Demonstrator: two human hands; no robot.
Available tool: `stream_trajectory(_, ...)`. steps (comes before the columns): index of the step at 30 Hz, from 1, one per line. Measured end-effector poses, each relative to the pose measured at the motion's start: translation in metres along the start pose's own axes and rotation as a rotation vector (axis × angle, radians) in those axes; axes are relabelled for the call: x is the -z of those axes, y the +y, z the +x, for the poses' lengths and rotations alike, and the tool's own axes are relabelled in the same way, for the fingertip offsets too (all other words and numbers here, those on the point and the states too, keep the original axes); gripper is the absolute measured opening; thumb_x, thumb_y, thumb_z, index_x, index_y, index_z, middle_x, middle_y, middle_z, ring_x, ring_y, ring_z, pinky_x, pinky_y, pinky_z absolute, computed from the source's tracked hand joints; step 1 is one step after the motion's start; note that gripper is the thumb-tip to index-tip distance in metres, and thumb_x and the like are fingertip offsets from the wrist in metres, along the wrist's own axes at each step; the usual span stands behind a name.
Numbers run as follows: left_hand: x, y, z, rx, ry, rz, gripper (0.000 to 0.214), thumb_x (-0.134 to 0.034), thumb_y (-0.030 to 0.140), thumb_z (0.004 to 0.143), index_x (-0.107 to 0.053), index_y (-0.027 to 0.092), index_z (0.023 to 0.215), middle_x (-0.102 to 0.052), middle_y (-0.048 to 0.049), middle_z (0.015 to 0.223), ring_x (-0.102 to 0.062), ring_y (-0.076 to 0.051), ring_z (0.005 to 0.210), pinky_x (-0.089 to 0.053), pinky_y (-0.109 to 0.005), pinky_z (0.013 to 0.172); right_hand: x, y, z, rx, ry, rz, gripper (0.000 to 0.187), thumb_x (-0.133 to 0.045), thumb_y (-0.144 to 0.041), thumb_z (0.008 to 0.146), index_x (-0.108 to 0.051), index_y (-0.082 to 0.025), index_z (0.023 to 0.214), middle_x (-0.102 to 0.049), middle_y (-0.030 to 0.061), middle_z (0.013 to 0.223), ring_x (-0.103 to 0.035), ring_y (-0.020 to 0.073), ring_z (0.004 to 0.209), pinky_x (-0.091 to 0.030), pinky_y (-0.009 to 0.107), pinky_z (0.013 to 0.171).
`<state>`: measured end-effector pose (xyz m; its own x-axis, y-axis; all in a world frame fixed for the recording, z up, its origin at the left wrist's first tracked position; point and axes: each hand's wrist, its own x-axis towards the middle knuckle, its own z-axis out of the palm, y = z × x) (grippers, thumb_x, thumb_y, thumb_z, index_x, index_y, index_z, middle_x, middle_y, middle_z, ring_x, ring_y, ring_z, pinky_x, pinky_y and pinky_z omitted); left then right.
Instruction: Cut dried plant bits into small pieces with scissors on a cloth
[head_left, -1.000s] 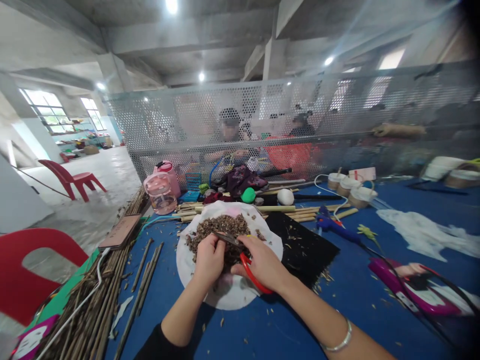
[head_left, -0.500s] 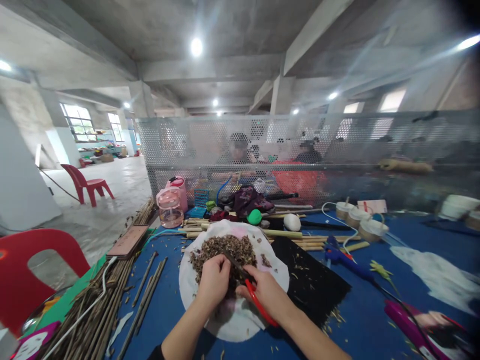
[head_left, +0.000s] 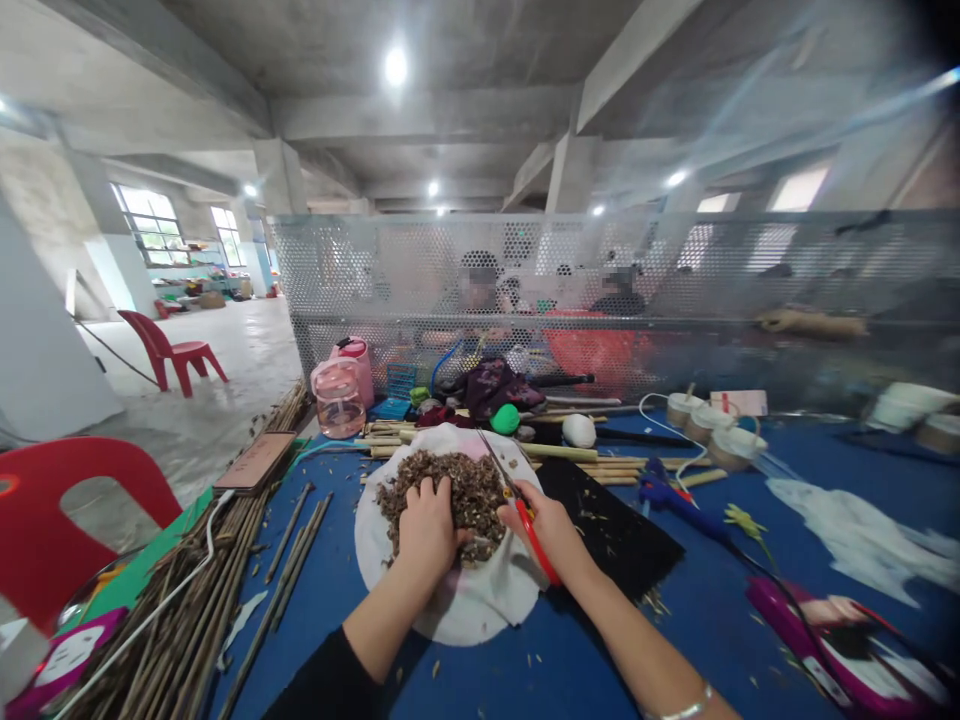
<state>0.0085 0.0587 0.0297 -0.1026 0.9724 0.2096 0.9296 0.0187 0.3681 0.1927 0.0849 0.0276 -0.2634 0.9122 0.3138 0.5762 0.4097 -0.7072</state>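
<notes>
A heap of brown chopped plant bits (head_left: 457, 485) lies on a white sheet (head_left: 472, 605) on the blue table (head_left: 525, 670). My left hand (head_left: 426, 525) rests on the near side of the heap with its fingers curled into the bits. My right hand (head_left: 550, 525) grips red-handled scissors (head_left: 517, 505); their blades point up and away over the heap's right edge.
A bundle of thin brown sticks (head_left: 187, 610) lies along the table's left edge. A black mat (head_left: 615, 525) sits right of the sheet. A blue glue gun (head_left: 675, 498), small white pots (head_left: 709, 425), a pink jar (head_left: 337, 400) and bamboo tubes (head_left: 592, 460) lie beyond. Perforated metal screen (head_left: 600, 270) with people behind.
My right hand has swung the scissors from lying across the heap to its right side, blades pointing up. My left hand has moved onto the heap. The view has tilted slightly down.
</notes>
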Motion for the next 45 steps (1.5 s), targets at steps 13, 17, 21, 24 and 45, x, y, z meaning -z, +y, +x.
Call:
stream_trajectory(13, 0.013, -0.043, 0.032, 0.076, -0.013, -0.553, 0.036, -0.063, 0.008, 0.061, -0.071, 0.018, 0.095, -0.071, -0.0077, 0.099, -0.062, -0.025, 0.095, -0.042, -0.034, 0.091, 0.003, -0.002, 0.0, -0.023, 0.039, -0.022, 0.044, -0.052, -0.052, 0.08, -0.062, -0.017, 0.103, -0.068, 0.0058, 0.076, -0.063, 0.019, 0.068, -0.046, 0.026, 0.064)
stream_trajectory(17, 0.011, -0.032, 0.029, 0.073, -0.055, -0.695, 0.033, -0.065, 0.016, 0.066, -0.071, 0.018, 0.098, -0.07, -0.0084, 0.101, -0.061, -0.024, 0.096, -0.041, -0.034, 0.092, 0.004, -0.008, -0.002, -0.039, 0.017, -0.034, 0.043, -0.052, -0.052, 0.079, -0.061, -0.018, 0.103, -0.067, 0.0043, 0.072, -0.062, 0.0186, 0.065, -0.044, 0.026, 0.062)
stream_trajectory(21, 0.006, -0.018, 0.032, 0.124, -0.137, -0.882, 0.027, -0.062, 0.034, 0.074, -0.069, 0.014, 0.092, -0.07, -0.0095, 0.089, -0.063, -0.021, 0.082, -0.048, -0.031, 0.078, 0.005, -0.008, -0.003, -0.037, 0.008, -0.047, 0.043, -0.052, -0.051, 0.08, -0.06, -0.017, 0.105, -0.068, 0.0049, 0.074, -0.062, 0.0188, 0.065, -0.044, 0.026, 0.063)
stream_trajectory(24, 0.006, -0.014, 0.039, 0.234, -0.211, -0.839, 0.033, -0.053, 0.044, 0.081, -0.064, 0.014, 0.092, -0.068, -0.0086, 0.082, -0.06, -0.017, 0.065, -0.049, -0.029, 0.061, 0.005, -0.004, -0.001, -0.027, 0.012, -0.041, 0.043, -0.051, -0.052, 0.081, -0.06, -0.016, 0.104, -0.068, 0.0056, 0.075, -0.063, 0.0195, 0.068, -0.045, 0.027, 0.065)
stream_trajectory(45, 0.032, -0.029, 0.065, -0.106, 0.022, -0.174, 0.029, -0.057, 0.032, 0.08, -0.067, 0.015, 0.102, -0.071, -0.0109, 0.1, -0.064, -0.024, 0.094, -0.045, -0.031, 0.083, 0.005, -0.002, 0.0, -0.076, -0.039, -0.075, 0.044, -0.053, -0.057, 0.079, -0.06, -0.019, 0.101, -0.067, 0.0041, 0.076, -0.061, 0.0186, 0.069, -0.042, 0.025, 0.063)
